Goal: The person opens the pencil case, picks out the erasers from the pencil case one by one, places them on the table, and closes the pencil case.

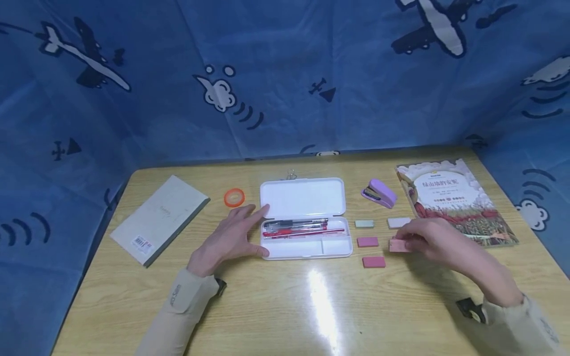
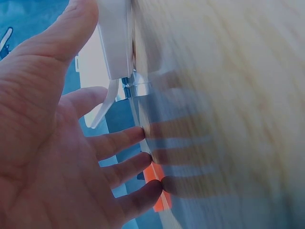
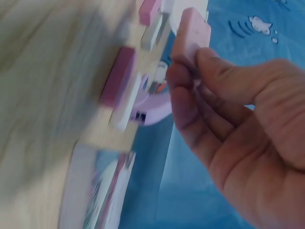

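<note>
My right hand [image 1: 427, 240] pinches a light pink eraser [image 3: 190, 36] between thumb and fingers, held above the table in the right wrist view. A darker pink eraser [image 3: 119, 76] lies below it, beside a white eraser [image 1: 398, 222]. A green eraser [image 1: 364, 223] and two magenta erasers, an upper one [image 1: 367, 242] and a lower one [image 1: 373, 262], lie between this hand and the white pencil case [image 1: 307, 252]. The case stands open with black and red pens [image 1: 296, 230] inside. At its left side rests my left hand [image 1: 233, 237], fingers spread, thumb near the front corner.
A purple stapler [image 1: 380, 193] sits behind the erasers, with an illustrated book [image 1: 454, 198] to its right. Orange tape [image 1: 234, 197] and a pale notebook [image 1: 160, 220] lie at the left. A wire clip [image 1: 291, 174] is behind the case. Blue cloth [image 1: 285, 99] hangs behind the table.
</note>
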`<state>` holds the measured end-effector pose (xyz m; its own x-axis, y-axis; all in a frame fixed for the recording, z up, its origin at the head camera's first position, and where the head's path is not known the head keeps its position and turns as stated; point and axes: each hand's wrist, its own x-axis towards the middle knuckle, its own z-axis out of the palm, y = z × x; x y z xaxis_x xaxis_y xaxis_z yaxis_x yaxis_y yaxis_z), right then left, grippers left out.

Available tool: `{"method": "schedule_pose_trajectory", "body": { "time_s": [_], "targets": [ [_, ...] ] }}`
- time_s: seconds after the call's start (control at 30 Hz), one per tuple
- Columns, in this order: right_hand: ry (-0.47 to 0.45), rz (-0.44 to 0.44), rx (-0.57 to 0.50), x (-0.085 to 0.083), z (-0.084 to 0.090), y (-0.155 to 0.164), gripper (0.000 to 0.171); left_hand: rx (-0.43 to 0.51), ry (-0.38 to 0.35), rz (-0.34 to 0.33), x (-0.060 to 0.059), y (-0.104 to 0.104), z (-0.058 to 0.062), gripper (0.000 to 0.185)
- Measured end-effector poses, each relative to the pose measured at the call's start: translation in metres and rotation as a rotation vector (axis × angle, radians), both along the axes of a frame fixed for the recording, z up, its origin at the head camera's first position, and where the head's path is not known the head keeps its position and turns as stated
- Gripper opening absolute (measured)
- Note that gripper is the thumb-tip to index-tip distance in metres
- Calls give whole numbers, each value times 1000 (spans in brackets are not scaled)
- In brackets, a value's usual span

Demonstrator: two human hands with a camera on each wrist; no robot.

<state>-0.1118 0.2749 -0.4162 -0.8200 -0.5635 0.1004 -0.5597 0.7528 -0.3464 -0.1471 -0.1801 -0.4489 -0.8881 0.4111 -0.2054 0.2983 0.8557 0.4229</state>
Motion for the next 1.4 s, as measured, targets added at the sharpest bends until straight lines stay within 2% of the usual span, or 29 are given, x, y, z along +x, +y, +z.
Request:
{"method": "schedule_pose_trajectory", "body": {
  "time_s": [0.17, 0.47, 0.57, 0.7, 0.97, 1.23, 1.4],
  "targets": [
    [-134, -74, 55, 8, -1, 14, 19, -1, -3, 7, 0, -2, 0, 114],
    [-213, -70, 92, 12, -12, 26, 24, 18, -4, 5, 0, -4, -2, 114],
    [-210, -66, 106, 12, -18, 26, 21, 15, -13, 9, 0, -3, -2, 113],
    [-153, -54, 106, 13, -23, 25, 17, 9, -26, 13, 0, -2, -1, 113],
    [-122, -79, 103, 11, -24, 24, 14, 2, -32, 15, -1, -1, -1, 112],
    [-152, -97, 116, 9, -21, 22, 14, -1, -34, 19, -2, 0, -1, 112],
    [-173, -93, 152, 3, -10, 12, 13, 1, -39, 17, 0, 0, 0, 113]
  ]
}}
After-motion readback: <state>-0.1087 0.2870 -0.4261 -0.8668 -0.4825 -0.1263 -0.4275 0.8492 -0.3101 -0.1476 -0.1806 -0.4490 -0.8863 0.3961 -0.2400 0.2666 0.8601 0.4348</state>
